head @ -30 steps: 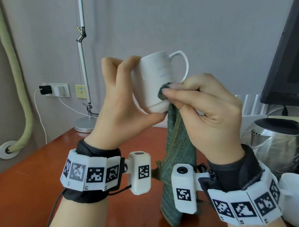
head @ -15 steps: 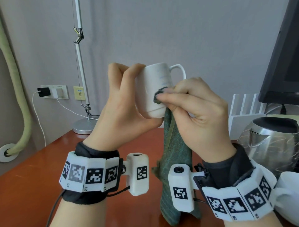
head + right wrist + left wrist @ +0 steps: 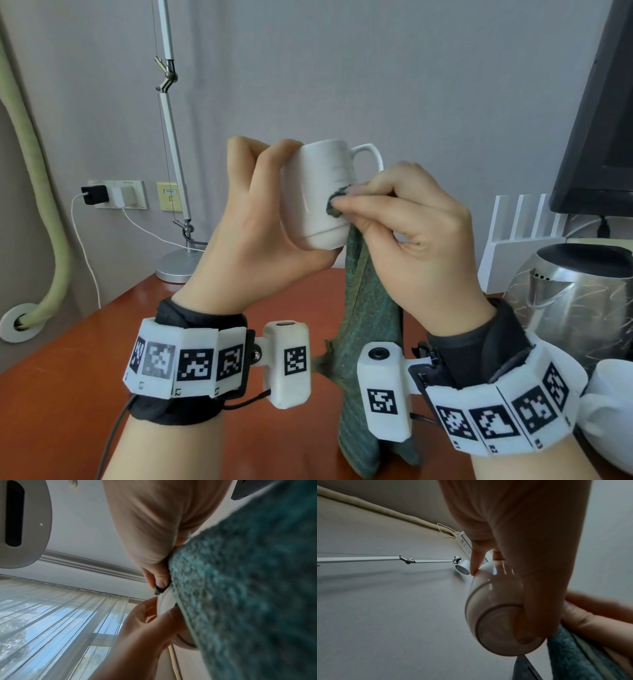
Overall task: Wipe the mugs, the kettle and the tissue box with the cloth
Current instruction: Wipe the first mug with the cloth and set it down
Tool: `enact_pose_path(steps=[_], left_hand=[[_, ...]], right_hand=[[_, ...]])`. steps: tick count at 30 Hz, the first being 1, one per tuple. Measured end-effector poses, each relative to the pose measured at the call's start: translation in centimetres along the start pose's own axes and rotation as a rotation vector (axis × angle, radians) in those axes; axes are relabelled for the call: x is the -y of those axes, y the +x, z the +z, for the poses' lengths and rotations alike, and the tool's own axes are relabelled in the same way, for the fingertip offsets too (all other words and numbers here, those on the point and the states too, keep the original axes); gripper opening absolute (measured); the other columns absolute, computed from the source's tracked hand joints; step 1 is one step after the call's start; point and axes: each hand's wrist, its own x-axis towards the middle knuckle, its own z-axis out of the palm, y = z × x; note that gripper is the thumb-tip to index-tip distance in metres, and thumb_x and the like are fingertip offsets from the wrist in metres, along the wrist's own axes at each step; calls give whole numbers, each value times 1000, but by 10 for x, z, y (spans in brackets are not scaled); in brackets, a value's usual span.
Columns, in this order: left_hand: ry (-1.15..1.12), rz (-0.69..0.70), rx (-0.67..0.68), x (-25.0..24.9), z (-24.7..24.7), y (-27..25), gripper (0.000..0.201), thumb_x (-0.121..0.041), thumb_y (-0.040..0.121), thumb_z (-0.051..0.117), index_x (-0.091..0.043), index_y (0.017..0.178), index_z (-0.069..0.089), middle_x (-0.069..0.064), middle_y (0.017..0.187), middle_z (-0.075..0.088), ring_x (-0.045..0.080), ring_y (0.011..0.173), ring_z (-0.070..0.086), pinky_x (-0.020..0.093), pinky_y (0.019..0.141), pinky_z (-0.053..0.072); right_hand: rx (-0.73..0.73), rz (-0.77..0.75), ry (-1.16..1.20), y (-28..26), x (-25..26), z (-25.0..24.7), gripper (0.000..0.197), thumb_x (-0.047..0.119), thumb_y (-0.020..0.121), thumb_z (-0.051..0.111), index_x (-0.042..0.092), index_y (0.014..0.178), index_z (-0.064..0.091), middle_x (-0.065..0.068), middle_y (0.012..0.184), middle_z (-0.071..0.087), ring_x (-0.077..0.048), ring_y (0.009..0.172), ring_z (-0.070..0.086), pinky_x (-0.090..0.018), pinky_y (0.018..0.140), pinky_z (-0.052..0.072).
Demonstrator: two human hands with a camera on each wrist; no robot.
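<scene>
My left hand [image 3: 260, 219] grips a white mug [image 3: 318, 192] in the air above the table, fingers over its far side and thumb under its base. The mug's handle [image 3: 371, 154] points right. In the left wrist view the mug [image 3: 494, 615] shows its round base. My right hand [image 3: 404, 222] pinches a green cloth [image 3: 368, 329] and presses its bunched tip against the mug's side; the rest of the cloth hangs down to the table. The right wrist view shows the cloth [image 3: 248, 588] close up. A steel kettle [image 3: 579, 294] stands at the right. The tissue box is not in view.
A second white mug [image 3: 613, 411] sits at the right edge beside the kettle. A white slotted rack [image 3: 520, 240] and a dark monitor [image 3: 603, 120] stand behind it. A desk lamp's base [image 3: 174, 267] rests at the back of the reddish table [image 3: 68, 377].
The mug sits lower in the picture than one second ago, and both hands came down with it. My right hand has carried the cloth's tip a little leftward across the mug's side.
</scene>
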Motion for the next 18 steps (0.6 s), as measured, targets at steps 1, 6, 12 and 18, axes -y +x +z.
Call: enact_pose_path(steps=[1,6,12,18], left_hand=[[-4,7,-3,0,-1,0,81,-33,64,76,7,127,45,-2,110,27,-8,104,31,8,88,39],[-18,-9,-59,-2,-9,1,83,-28,61,84,6,127,45,-13,111,24,-11,109,30,26,91,48],[36,51,36,-13,-4,3,79,-26,63,81,11,124,46,-1,109,27,4,100,31,11,88,42],[116,117,51,-17,-7,4,79,-16,59,84,14,123,48,11,106,30,3,100,28,3,91,30]], right_hand=[[-20,21,-12,0,-2,-2,15,-12,82,66,-3,91,74,-16,80,63,-34,77,62,-36,70,50],[-12,105,-44,-1,-9,-12,16,-11,80,67,0,89,75,-14,77,62,-25,73,60,-30,66,47],[5,34,40,7,7,-15,12,-7,83,69,1,90,74,-15,78,64,-21,75,60,-30,68,48],[-74,53,-34,8,4,-21,12,-8,85,67,-1,92,74,-16,81,62,-19,78,58,-25,70,48]])
